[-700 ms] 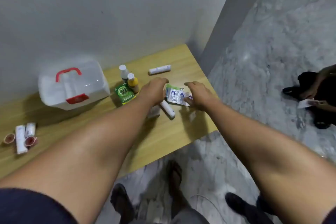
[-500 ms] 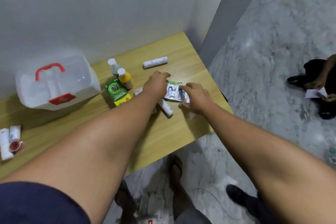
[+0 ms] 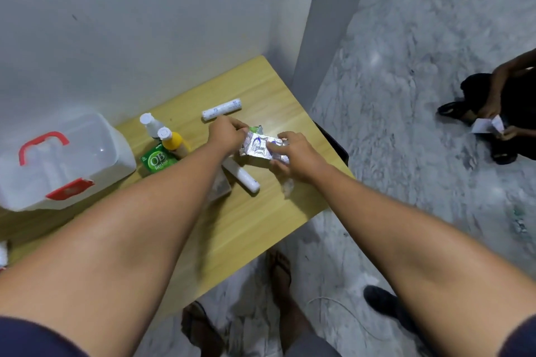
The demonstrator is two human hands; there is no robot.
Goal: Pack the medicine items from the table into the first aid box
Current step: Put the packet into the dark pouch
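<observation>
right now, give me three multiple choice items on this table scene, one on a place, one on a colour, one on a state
1. Where does the clear plastic first aid box stand?
A. left end of the wooden table
B. on the floor
C. right edge

2. What colour is the box's handle?
A. blue
B. red
C. green

3. What holds the silver foil medicine packets?
A. nothing
B. left hand only
C. both hands

Answers: 1 A, it sits left of the bottles by the wall. 2 B, handle and latch are red. 3 C, left hand and right hand each pinch one end.
</observation>
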